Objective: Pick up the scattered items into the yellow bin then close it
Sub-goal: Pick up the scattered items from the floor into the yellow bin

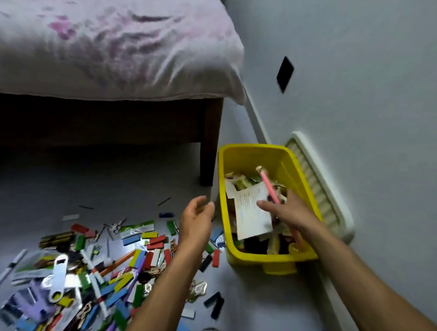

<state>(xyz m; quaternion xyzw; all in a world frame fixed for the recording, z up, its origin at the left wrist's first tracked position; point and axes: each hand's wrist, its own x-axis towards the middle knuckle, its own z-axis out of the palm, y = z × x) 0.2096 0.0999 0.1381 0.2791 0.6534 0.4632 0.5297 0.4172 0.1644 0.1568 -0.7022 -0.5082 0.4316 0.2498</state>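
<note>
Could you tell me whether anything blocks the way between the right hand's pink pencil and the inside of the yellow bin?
Nothing visible does. The right hand already holds the pink pencil over the yellow bin, which is open with no lid on it; only paper and items already inside lie beneath.

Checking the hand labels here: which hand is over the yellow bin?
The right hand, over the yellow bin with a pink pencil. The left hand hangs empty above the floor beside it.

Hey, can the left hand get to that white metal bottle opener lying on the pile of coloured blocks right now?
Probably yes: the left hand is open and holds nothing, and the white metal bottle opener lies uncovered on top of the pile.
</note>
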